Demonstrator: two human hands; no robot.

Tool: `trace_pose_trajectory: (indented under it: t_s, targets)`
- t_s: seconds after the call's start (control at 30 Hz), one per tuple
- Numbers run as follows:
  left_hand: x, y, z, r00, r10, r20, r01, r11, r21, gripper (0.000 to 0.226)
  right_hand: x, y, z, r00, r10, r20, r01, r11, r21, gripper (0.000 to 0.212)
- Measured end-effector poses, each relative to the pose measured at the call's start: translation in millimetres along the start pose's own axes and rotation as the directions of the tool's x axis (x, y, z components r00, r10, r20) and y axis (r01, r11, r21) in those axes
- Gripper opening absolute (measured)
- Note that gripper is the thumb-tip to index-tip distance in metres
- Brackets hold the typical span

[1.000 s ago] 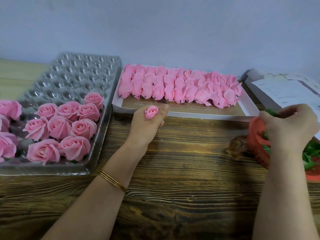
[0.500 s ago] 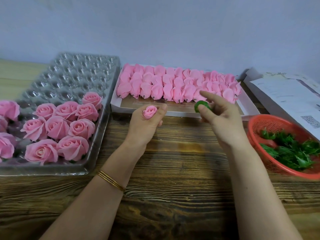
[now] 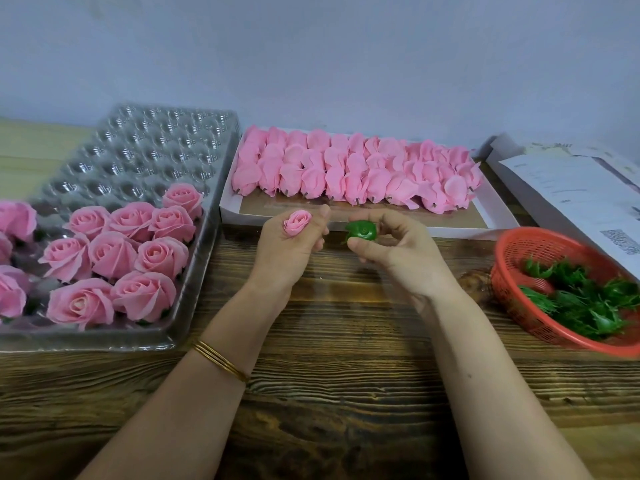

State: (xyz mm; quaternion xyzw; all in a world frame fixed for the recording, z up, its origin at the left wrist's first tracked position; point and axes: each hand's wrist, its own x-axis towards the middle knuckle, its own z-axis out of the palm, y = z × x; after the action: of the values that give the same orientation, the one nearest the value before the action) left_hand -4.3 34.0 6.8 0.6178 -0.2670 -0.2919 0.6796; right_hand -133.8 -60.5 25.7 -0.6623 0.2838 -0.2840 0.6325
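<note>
In the lower middle of the frame, above the wooden table [image 3: 329,358], the left hand [image 3: 291,251] pinches a small pink rose bud [image 3: 297,222] between thumb and curled fingers. The right hand [image 3: 398,254] grips a green calyx [image 3: 362,232] with thumb and fingertips, just beside the bud but not touching it.

The likely risk is a crooked join. If the calyx meets the bud's base off-centre or tilted, the soft petals could crush or unwrap, and squeezing too hard would dent the bud. A loose pinch could drop the calyx onto the table.

Farther back, finished roses [image 3: 114,251] sit in the clear tray [image 3: 197,289] at left, and the red basket [image 3: 512,244] of green pieces sits at right. The white box [image 3: 498,220] of petal bundles [image 3: 346,171] lies behind.

Half a second ago the right hand held the calyx higher, at the box's front edge. It now sits lower and nearer the left hand, which has barely shifted.
</note>
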Motion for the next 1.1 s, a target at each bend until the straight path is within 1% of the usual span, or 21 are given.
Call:
trace_pose_trajectory:
  t_s: [0.17, 0.3, 0.37, 0.47, 0.6, 0.7, 0.8, 0.87, 0.9, 0.97, 1.1]
  targets:
    - [1.3, -0.6, 0.3, 1.0, -0.005, -0.002, 0.006, 1.0, 0.022, 0.036, -0.4, 1.0, 6.6, 0.998, 0.05, 0.035, -0.053, 0.994, 0.091, 0.024]
    - [0.9, 0.2, -1.0, 1.0, -0.019, 0.004, 0.019, 1.0, 0.016, 0.035, -0.8, 3.3, 9.1, 0.998, 0.054, 0.041, -0.056, 0.997, 0.05, 0.019]
    - [0.9, 0.4, -1.4, 1.0, -0.022, 0.003, 0.022, 0.999, 0.023, 0.036, -1.3, 3.4, 9.0, 0.998, 0.051, 0.022, -0.051, 0.999, 0.011, 0.025]
    - [1.6, 1.0, -0.6, 0.999, -0.04, 0.005, 0.04, 0.999, -0.019, 0.041, -2.3, 3.1, 9.2, 0.999, 0.051, 0.006, -0.05, 0.993, -0.105, 0.033]
    - [3.7, 2.3, -0.5, 0.996, -0.086, -0.012, 0.084, 0.992, -0.091, 0.045, -2.8, 4.2, 13.8, 0.996, 0.082, 0.015, -0.082, 0.996, -0.03, 0.028]
    - [4.1, 3.5, -1.5, 0.994, -0.11, -0.012, 0.108, 0.985, -0.137, 0.042, -1.9, 5.8, 14.9, 0.996, 0.092, 0.012, -0.092, 0.995, -0.033, 0.024]
    - [4.6, 2.8, -1.6, 0.99, -0.141, -0.021, 0.135, 0.973, -0.189, 0.034, -1.3, 7.3, 13.3, 0.998, 0.07, 0.003, -0.069, 0.989, -0.133, 0.017]
    - [5.5, 2.1, -1.2, 0.988, -0.153, -0.029, 0.145, 0.972, -0.186, 0.032, -1.2, 7.1, 12.1, 0.998, 0.061, -0.009, -0.061, 0.974, -0.216, 0.014]
    - [5.9, 1.8, -1.0, 0.987, -0.156, -0.032, 0.148, 0.972, -0.181, 0.032, -1.0, 7.2, 11.7, 0.998, 0.064, -0.012, -0.065, 0.973, -0.224, 0.012]
    - [6.2, 1.9, -0.8, 0.987, -0.157, -0.036, 0.149, 0.973, -0.174, 0.032, -0.6, 7.3, 11.3, 0.997, 0.074, -0.011, -0.074, 0.977, -0.198, 0.011]
    - [5.3, 3.2, -0.4, 0.99, -0.139, -0.038, 0.13, 0.976, -0.172, 0.035, -0.6, 7.1, 12.8, 0.992, 0.123, 0.026, -0.12, 0.989, -0.089, 0.015]
